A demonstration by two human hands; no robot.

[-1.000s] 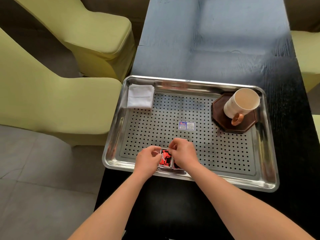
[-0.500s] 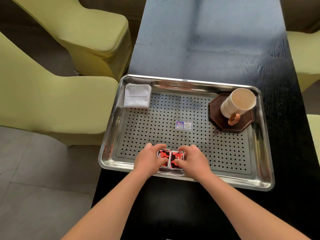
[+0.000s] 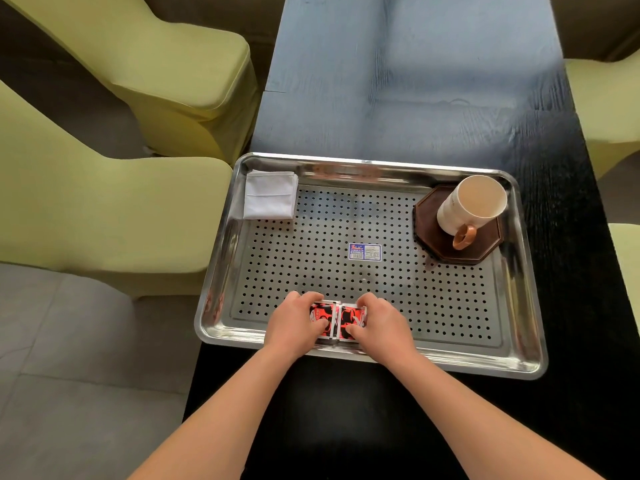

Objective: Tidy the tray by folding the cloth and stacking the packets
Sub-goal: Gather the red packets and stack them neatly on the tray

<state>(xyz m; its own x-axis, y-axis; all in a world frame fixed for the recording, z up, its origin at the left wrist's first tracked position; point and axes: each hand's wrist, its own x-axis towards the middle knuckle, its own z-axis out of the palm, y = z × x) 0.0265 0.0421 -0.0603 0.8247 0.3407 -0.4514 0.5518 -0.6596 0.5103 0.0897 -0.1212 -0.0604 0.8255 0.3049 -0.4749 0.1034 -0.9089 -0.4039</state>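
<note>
Tray (image 3: 381, 161) sits on dark table (image 3: 415, 81), green chairs (image 3: 104, 209) beside, floor (image 3: 69, 393) seemingly tiled.

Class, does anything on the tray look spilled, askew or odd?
Nothing spilled or damaged. The cloth lies folded, the mug stands on its coaster. Only the packets, held by the left hand and right hand, lie side by side, unstacked.

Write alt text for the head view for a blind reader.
A left hand and a right hand grip red and black packets side by side at the near edge of a perforated steel tray. A folded white cloth lies in its far left corner; a mug stands on a dark coaster far right.
</note>
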